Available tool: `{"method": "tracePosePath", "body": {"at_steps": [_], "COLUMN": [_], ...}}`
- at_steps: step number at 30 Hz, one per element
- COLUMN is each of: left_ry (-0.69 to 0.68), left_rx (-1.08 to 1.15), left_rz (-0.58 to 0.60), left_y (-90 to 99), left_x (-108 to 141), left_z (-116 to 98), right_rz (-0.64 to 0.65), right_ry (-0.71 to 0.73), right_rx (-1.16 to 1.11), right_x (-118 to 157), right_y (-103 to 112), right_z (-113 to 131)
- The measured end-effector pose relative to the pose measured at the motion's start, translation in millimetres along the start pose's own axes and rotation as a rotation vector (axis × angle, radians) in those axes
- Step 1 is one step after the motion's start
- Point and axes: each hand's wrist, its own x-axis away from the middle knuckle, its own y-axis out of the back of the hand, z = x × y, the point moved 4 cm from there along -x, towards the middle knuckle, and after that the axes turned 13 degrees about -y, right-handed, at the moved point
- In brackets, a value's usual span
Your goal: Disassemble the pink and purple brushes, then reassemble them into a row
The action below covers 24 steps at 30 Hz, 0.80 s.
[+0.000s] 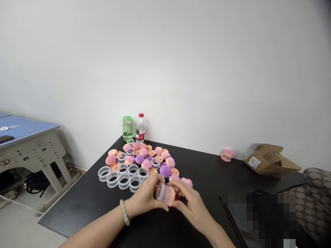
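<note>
One translucent sleeve [161, 192] with a peach end piece [171, 197], probably light, springy and best held by its rims, is over the bench [201, 168], inward of its left edge; half-closed, the left hand [146, 197] grips the sleeve, the right hand [191, 204] the end piece.

A translucent flared ring [161, 193], tipped sideways, sits against a peach piece [171, 197] between the fingers [180, 187].
</note>
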Motion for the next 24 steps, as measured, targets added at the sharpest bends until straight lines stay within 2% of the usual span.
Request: {"method": "tracePosePath", "body": {"at_steps": [4,8,14,18,20,22,24], "left_ry": [-0.043,-0.041,0.043,0.100,0.171,0.241,0.249], "left_rx": [-0.079,-0.109,0.042,0.287,0.409,0.487,0.508], "left_rz": [-0.007,-0.026,-0.076,-0.142,-0.118,-0.069,-0.058], "left_y": [-1.0,2.5,8.2,4.0,-0.8,-4.8,-4.9], "left_x": [1,-2,-3,-2,-2,-1,-1], "left_z": [2,-2,-5,2,6,6,4], "right_rz": [0.089,0.081,-0.045,-0.161,-0.178,-0.169,-0.159], "right_ry": [-0.108,-0.130,0.056,0.245,0.325,0.348,0.284], "right_rx": [-0.051,-0.091,-0.040,0.071,0.120,0.142,0.107], "right_x": [-1,-1,4,8,10,11,9], "right_y": [-15,-16,-16,-12,-11,-11,-11], "right_z": [0,-1,6,15,18,19,17]}}
